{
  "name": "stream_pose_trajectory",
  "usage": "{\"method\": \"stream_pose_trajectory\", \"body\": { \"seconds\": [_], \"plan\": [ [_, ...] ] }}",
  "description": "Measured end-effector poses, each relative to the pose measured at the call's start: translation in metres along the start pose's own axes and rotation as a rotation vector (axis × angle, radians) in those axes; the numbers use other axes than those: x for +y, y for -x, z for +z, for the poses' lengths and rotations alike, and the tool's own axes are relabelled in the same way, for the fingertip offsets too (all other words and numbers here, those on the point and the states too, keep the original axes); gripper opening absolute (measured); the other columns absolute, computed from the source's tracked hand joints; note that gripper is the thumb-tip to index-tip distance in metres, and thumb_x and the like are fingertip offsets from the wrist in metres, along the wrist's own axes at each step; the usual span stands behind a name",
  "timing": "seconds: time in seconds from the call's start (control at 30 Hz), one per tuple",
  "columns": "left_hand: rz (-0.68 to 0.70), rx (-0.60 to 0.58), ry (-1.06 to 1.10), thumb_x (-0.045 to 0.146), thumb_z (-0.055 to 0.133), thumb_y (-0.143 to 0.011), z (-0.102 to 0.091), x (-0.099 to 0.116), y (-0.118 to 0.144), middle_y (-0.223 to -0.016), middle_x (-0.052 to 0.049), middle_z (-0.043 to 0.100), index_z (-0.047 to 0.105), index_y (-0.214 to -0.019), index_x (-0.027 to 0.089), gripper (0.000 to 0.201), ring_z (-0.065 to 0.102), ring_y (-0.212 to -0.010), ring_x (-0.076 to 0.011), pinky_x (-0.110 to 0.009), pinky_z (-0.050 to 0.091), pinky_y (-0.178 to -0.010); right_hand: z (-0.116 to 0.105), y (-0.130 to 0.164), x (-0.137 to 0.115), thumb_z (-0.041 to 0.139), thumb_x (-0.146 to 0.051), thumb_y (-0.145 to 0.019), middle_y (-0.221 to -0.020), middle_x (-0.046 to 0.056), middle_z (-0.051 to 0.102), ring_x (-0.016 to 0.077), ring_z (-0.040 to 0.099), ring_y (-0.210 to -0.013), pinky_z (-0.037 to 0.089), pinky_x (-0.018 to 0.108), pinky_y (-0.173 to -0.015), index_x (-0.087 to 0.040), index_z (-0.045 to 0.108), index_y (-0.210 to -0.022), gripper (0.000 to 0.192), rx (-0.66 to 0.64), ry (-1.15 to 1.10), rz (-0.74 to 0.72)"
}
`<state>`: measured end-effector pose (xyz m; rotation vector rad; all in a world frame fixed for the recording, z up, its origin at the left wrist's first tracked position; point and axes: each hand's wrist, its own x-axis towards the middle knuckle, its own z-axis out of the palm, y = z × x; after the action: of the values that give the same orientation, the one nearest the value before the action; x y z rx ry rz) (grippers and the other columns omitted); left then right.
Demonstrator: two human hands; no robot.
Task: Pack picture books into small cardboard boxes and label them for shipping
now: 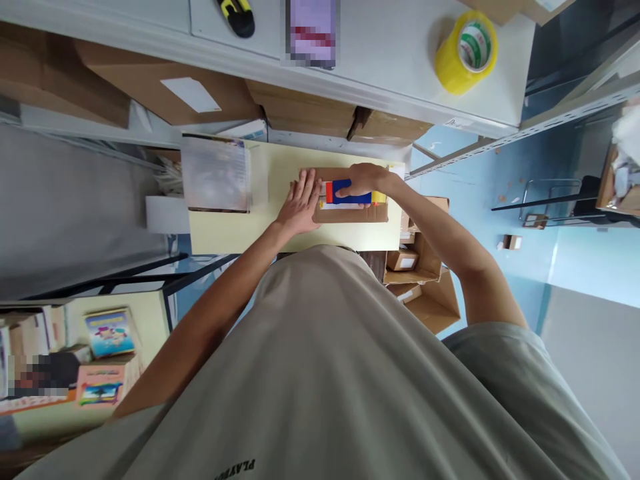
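Blue-and-red box (pixel 359 197) is grasped by the right hand (pixel 367 179), held at an open cardboard carton (pixel 345 216) on the cream surface (pixel 280 167), the carton's left end touched by the flattened, unclenched left hand (pixel 301 203).

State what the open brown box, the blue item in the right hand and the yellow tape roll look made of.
Open brown box: matte cardboard, from its plain brown flaps.
Blue item: probably printed card, given its flat colour blocks; plastic is possible.
Yellow tape roll: likely glossy plastic film, from its shiny side.
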<state>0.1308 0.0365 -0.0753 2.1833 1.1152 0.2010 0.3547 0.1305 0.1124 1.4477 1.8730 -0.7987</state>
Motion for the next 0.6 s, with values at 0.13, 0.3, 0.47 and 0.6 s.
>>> {"method": "stream_pose_trajectory", "body": {
  "seconds": [0.13,0.3,0.47,0.6],
  "plan": [
    [0.019,-0.045,-0.020,0.051,0.085,-0.098,-0.016,-0.015,0.015,-0.200,-0.035,-0.003,0.008,-0.194,0.001,0.133,-0.006,-0.190,-0.0521,-0.079,0.007,-0.151,0.000,-0.004,-0.010,0.087,-0.080,-0.097,-0.110,0.022,0.088,0.0409,0.085,-0.115,0.068,0.044,-0.099,-0.010,0.084,-0.128,0.077,-0.002,-0.019,-0.031],
    [-0.007,-0.063,-0.049,0.048,0.088,-0.096,-0.031,-0.029,0.030,-0.201,-0.034,0.000,0.008,-0.194,0.000,0.136,-0.003,-0.190,-0.0544,-0.078,0.012,-0.151,0.000,-0.014,-0.030,0.085,-0.074,-0.100,-0.117,0.022,0.088,0.0406,0.083,-0.119,0.068,0.045,-0.102,-0.012,0.084,-0.131,0.069,0.017,-0.017,-0.082],
    [-0.031,-0.070,-0.055,0.042,0.080,-0.101,-0.035,-0.035,0.040,-0.202,-0.031,0.005,0.009,-0.195,0.002,0.124,0.003,-0.191,-0.0503,-0.073,0.016,-0.153,-0.004,-0.016,-0.047,0.083,-0.064,-0.105,-0.119,0.023,0.087,0.0394,0.084,-0.114,0.067,0.045,-0.101,-0.010,0.084,-0.129,0.060,0.010,-0.023,-0.089],
    [-0.045,-0.066,-0.073,0.044,0.076,-0.105,-0.030,-0.034,0.042,-0.202,-0.029,0.005,0.012,-0.195,0.004,0.118,0.004,-0.191,-0.0484,-0.074,0.012,-0.153,-0.007,-0.013,-0.041,0.087,-0.071,-0.101,-0.105,0.020,0.087,0.0399,0.084,-0.111,0.067,0.046,-0.100,-0.010,0.085,-0.125,0.066,-0.019,-0.038,-0.062]
  ]
}}
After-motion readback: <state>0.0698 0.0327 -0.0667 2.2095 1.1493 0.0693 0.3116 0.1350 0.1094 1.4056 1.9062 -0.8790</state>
